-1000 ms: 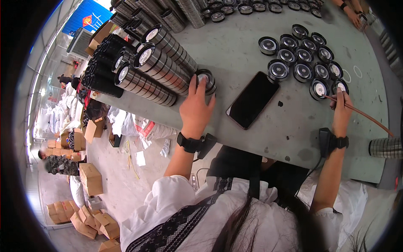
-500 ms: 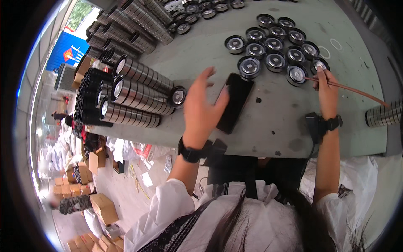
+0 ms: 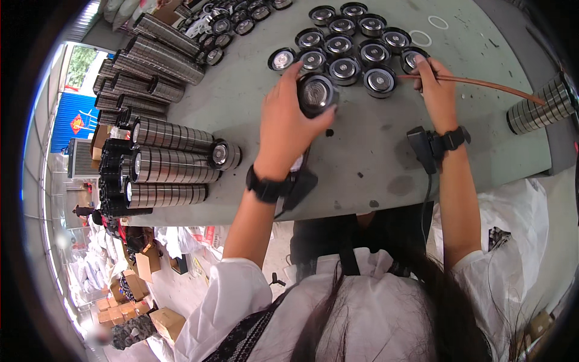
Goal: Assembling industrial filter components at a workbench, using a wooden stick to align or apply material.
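Note:
My left hand (image 3: 283,123) is closed around a round metal cap with a black rim (image 3: 316,93), thumb and fingers at its sides. The cap is tilted, its ringed metal face showing. In my right hand (image 3: 437,90) is a thin brown stick (image 3: 482,82), which points right. The fingertips of this hand also reach the rightmost cap (image 3: 413,58) of a loose group on the table. Nearest to both hands lie several similar caps, among them a front one (image 3: 379,80) between the hands and another (image 3: 344,70) farther back.
Stacks of metal caps (image 3: 175,166) lie on their sides on the green table (image 3: 259,199) at left, with one single cap (image 3: 225,155) at their end. Taller stacks (image 3: 160,57) stand behind. Another stack (image 3: 543,105) is at the right edge. Two white rings (image 3: 420,38) lie far right.
My left hand has moved onto the front-left cap and closed around it. My right hand stays by the rightmost cap with the stick. The whole view has shifted; the phone is now mostly hidden.

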Action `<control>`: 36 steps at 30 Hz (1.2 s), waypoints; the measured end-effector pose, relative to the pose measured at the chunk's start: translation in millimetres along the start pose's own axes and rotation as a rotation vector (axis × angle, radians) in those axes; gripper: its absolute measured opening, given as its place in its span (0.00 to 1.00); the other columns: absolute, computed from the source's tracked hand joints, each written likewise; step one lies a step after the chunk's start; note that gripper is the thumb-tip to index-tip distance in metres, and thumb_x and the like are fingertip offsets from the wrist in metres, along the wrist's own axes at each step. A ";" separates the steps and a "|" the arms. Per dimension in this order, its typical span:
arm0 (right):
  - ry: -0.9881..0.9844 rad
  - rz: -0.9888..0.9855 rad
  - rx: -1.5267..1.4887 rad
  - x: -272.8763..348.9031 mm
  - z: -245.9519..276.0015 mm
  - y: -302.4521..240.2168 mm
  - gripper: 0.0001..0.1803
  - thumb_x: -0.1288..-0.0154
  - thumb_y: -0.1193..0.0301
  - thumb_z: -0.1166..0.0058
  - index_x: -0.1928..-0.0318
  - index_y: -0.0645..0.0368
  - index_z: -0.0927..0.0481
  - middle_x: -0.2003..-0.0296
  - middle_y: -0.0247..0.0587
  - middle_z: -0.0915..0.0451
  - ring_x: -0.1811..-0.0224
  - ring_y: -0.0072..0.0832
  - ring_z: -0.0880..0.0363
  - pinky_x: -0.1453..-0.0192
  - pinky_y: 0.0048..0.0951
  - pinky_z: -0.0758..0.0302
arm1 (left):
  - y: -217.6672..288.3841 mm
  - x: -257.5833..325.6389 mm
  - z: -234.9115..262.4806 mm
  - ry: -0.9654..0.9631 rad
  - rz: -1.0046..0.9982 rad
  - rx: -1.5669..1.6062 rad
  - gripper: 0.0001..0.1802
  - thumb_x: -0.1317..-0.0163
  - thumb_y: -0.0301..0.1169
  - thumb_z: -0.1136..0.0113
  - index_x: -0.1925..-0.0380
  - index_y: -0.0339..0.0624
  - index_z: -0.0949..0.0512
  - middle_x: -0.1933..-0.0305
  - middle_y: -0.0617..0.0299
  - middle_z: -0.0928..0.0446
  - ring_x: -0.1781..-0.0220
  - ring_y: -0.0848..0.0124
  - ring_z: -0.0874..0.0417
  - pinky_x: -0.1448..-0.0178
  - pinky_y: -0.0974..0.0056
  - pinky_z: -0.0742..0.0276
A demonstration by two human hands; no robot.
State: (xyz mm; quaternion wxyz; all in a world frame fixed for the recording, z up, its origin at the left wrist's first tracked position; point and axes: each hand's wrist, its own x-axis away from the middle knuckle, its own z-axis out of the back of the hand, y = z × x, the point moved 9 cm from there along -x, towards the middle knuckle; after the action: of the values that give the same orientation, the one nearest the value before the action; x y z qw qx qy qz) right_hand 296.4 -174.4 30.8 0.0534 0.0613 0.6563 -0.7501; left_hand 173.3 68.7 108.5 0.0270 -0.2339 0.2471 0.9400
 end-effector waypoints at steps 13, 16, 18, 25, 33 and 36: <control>-0.373 -0.050 -0.227 63.6 -33.1 -24.3 0.18 0.40 0.64 0.37 0.80 0.56 0.31 0.85 0.28 0.29 0.83 0.13 0.33 0.80 0.18 0.38 | 29.7 122.7 -33.8 -0.109 0.045 0.364 0.40 0.63 0.34 0.25 0.45 0.44 0.31 0.37 0.54 0.33 0.39 0.54 0.32 0.37 0.53 0.39; -0.391 -0.174 -0.188 119.5 -35.0 -32.9 0.18 0.43 0.68 0.35 0.81 0.56 0.31 0.85 0.27 0.30 0.85 0.13 0.35 0.81 0.18 0.40 | 32.4 129.5 -35.5 -0.063 -0.053 0.357 0.31 0.64 0.33 0.25 0.55 0.44 0.25 0.40 0.55 0.30 0.43 0.55 0.28 0.40 0.53 0.35; -0.343 -0.120 -0.162 138.8 -32.9 -32.2 0.18 0.44 0.70 0.34 0.81 0.57 0.32 0.86 0.27 0.31 0.84 0.13 0.36 0.81 0.18 0.41 | 34.8 129.1 -34.7 -0.060 -0.064 0.337 0.27 0.64 0.33 0.25 0.60 0.44 0.23 0.41 0.55 0.28 0.45 0.55 0.27 0.42 0.54 0.34; -0.282 -0.022 0.101 157.6 -35.8 -33.2 0.20 0.46 0.72 0.35 0.83 0.61 0.35 0.87 0.32 0.35 0.82 0.15 0.41 0.79 0.23 0.42 | 37.2 129.7 -37.1 -0.070 -0.094 0.272 0.18 0.63 0.32 0.27 0.69 0.46 0.21 0.44 0.55 0.26 0.48 0.56 0.25 0.46 0.55 0.32; -0.212 0.004 0.152 167.6 -34.6 -33.3 0.17 0.43 0.75 0.40 0.81 0.62 0.35 0.87 0.35 0.37 0.83 0.19 0.42 0.79 0.25 0.42 | 37.8 129.6 -37.1 -0.075 -0.102 0.256 0.17 0.65 0.31 0.26 0.71 0.45 0.21 0.43 0.54 0.25 0.49 0.55 0.24 0.47 0.56 0.32; -0.161 0.038 0.180 166.5 -25.2 -35.3 0.16 0.43 0.76 0.42 0.80 0.63 0.36 0.86 0.36 0.38 0.82 0.20 0.43 0.78 0.26 0.42 | 40.1 127.0 -37.6 -0.087 -0.101 0.256 0.17 0.65 0.31 0.26 0.72 0.45 0.21 0.43 0.53 0.25 0.49 0.55 0.24 0.47 0.56 0.32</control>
State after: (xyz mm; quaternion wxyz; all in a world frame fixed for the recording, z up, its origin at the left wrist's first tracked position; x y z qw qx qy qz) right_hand 127.0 -144.7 35.0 0.1142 0.0179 0.5785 -0.8074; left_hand 69.7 7.3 40.1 0.1145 -0.1995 0.3515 0.9075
